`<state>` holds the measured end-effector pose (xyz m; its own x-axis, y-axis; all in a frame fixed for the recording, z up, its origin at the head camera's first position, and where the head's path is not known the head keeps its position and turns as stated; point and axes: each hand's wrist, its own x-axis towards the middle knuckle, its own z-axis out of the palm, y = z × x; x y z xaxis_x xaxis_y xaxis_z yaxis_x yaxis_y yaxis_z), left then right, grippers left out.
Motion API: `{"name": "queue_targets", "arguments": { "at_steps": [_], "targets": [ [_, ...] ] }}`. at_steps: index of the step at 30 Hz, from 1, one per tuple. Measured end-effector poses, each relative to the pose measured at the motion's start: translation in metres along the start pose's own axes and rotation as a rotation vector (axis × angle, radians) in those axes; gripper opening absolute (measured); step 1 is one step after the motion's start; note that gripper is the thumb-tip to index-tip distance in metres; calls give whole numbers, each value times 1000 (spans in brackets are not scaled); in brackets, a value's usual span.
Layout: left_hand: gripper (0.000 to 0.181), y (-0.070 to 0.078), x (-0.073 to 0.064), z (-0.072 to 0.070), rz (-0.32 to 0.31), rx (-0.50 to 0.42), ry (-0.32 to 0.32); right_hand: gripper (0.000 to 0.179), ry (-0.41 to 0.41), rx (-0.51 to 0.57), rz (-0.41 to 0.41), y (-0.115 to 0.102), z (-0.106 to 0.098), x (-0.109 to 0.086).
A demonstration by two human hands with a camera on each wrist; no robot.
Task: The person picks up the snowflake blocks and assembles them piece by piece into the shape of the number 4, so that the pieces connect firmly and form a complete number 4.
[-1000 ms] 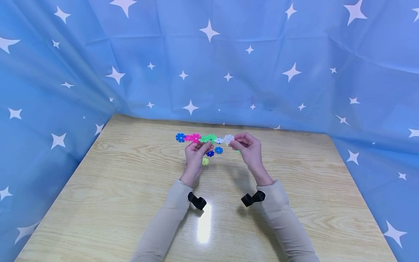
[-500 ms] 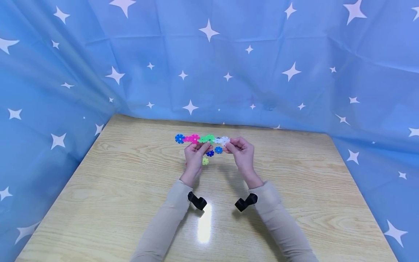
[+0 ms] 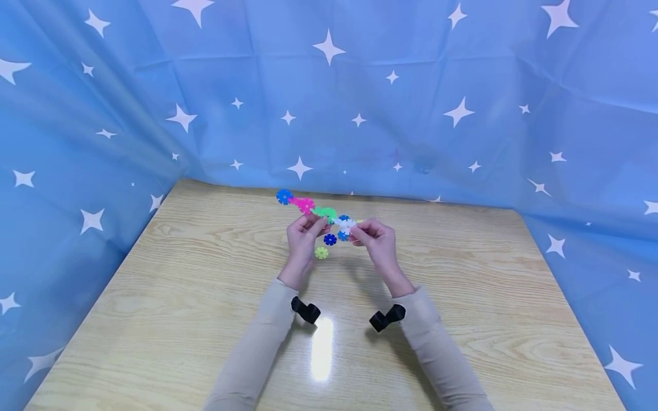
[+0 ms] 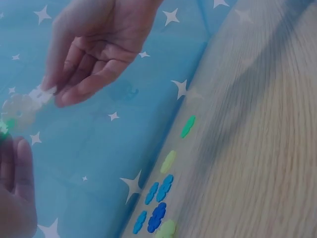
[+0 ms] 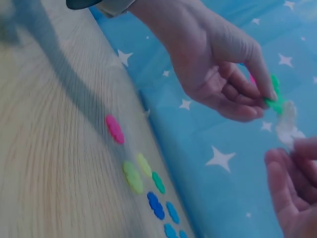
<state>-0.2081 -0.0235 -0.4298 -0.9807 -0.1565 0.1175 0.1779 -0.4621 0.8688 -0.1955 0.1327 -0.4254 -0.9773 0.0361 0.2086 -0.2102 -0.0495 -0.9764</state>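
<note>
Hanging behind and beside the worktop (image 3: 462, 319), a blue cloth (image 3: 421, 137) printed with white four-pointed stars fills the back of our view. The worktop has a pale wood grain, and we notice a bright glare near its front.

Both hands are up over the worktop, close together. We see the left hand (image 3: 302, 238) pinching the green part of a chain of notched discs (image 3: 306, 206) between thumb and fingers; the right hand (image 3: 378, 240) pinches a white disc (image 3: 347, 226) at the chain's other end. From there the chain slopes up past green and pink to a blue disc (image 3: 284, 197) at its far tip, held clear of the wood.

Beneath them we find loose discs lying flat: dark blue (image 3: 330, 240), yellow-green (image 3: 321, 253), green (image 4: 188, 127) and pink (image 5: 114, 129) among them.
</note>
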Motion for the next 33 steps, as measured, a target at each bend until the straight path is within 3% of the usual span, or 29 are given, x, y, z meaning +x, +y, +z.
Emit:
{"name": "queue_targets", "arguments": {
  "at_steps": [4, 9, 15, 19, 23, 26, 30, 33],
  "targets": [
    [13, 2, 2, 0, -16, 26, -11, 16, -89, -26, 82, 3, -2, -2],
    [7, 5, 3, 2, -5, 64, -34, 8, -151, 14, 135, 6, 0, -8],
    [6, 8, 2, 4, 21, 108, -68, 4, -105, 60, 139, 8, 5, -13],
    [12, 10, 1, 6, 43, 209, -117, 6, -68, 112, 166, 11, 9, -16],
    [16, 12, 0, 7, 58, 317, -176, 14, -34, 179, 143, 15, 11, -18],
    [16, 14, -1, 5, 80, 386, -218, 4, -5, 225, 117, 16, 13, -18],
    [15, 13, -3, 2, 98, 470, -279, 21, 28, 265, 92, 16, 15, -17],
    [13, 11, -4, 1, 91, 523, -319, 23, 40, 280, 71, 16, 16, -17]
  ]
}}
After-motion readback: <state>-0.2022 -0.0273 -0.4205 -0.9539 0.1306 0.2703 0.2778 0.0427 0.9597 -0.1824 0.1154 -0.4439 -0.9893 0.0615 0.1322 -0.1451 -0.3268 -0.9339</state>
